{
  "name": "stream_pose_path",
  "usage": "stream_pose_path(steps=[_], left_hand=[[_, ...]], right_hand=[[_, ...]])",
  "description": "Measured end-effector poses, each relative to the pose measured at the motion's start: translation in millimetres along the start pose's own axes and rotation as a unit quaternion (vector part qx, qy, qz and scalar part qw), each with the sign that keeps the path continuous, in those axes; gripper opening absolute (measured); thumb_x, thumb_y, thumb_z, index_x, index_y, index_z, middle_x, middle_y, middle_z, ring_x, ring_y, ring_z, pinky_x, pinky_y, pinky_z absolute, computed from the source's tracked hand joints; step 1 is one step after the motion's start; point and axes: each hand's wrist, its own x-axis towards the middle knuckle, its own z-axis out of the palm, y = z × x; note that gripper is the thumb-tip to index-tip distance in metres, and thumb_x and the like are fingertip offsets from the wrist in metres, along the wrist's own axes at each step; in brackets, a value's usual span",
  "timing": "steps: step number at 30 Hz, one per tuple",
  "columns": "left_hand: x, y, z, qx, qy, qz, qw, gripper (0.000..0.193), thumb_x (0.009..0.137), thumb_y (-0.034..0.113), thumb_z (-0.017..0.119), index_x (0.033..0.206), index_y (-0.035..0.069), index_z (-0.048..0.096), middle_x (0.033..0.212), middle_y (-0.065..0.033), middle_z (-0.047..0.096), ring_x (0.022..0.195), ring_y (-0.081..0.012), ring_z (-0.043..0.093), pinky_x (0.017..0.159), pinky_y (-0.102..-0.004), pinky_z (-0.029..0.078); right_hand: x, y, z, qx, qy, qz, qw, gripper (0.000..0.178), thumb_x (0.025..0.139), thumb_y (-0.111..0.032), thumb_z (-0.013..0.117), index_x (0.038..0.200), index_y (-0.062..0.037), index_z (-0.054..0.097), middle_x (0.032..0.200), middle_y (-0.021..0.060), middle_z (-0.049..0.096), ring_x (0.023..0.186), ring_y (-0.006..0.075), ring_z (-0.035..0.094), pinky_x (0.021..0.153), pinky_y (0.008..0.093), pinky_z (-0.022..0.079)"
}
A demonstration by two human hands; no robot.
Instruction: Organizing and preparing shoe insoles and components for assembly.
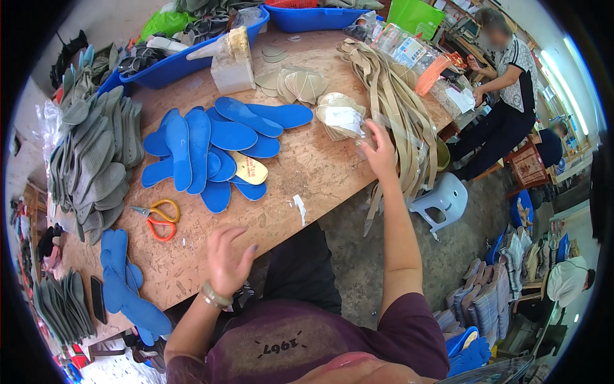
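Observation:
My right hand [381,150] reaches over the table's right part, its fingers apart beside a stack of beige oval pieces [332,109] with a white paper label [344,120] on top. The fingertips are close to the label; whether they touch it I cannot tell. Above the table's front edge is my left hand [228,257], fingers spread and nothing in it. Blue shoe insoles [211,137] lie heaped in the middle, one showing a yellow face [248,169]. Scissors [160,217] with orange and yellow handles rest left of my left hand.
Grey insoles [96,153] are piled at the left, more blue ones [128,288] below. Long beige strips [390,109] hang over the right edge near a stool [442,201]. Blue tubs [185,54] and a glue-crusted container [231,67] stand at the back. Another person [505,77] works at far right.

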Motion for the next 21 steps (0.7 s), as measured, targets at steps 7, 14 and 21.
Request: stream_pose_path(steps=[7, 14, 21], left_hand=[[121, 3, 86, -0.078, -0.039, 0.101, 0.991, 0.041, 0.081, 0.011, 0.071, 0.118, 0.006, 0.056, 0.123, -0.0151, 0.058, 0.117, -0.0336, 0.053, 0.098, -0.0415, 0.042], [210, -2, 153, 0.009, -0.075, 0.158, 0.985, 0.056, 0.081, 0.021, 0.073, 0.129, 0.007, 0.048, 0.135, -0.0144, 0.051, 0.127, -0.0314, 0.047, 0.104, -0.0425, 0.038], [243, -2, 193, 0.095, -0.123, 0.15, 0.976, 0.086, 0.073, 0.032, 0.08, 0.143, 0.01, 0.036, 0.143, -0.013, 0.045, 0.135, -0.0283, 0.04, 0.106, -0.044, 0.036]], right_hand=[[25, -2, 24, -0.121, 0.087, -0.147, 0.978, 0.027, 0.085, -0.004, 0.063, 0.112, -0.0039, 0.064, 0.11, 0.0141, 0.067, 0.102, 0.0307, 0.063, 0.089, 0.0387, 0.049], [77, 28, 14, -0.072, -0.043, 0.008, 0.996, 0.029, 0.084, 0.0, 0.059, 0.112, -0.0031, 0.064, 0.104, 0.0131, 0.069, 0.096, 0.0236, 0.066, 0.083, 0.035, 0.052], [88, 36, 9, -0.028, -0.141, 0.079, 0.986, 0.028, 0.081, 0.005, 0.059, 0.107, -0.0033, 0.063, 0.097, 0.0076, 0.066, 0.089, 0.019, 0.063, 0.08, 0.0316, 0.051]])
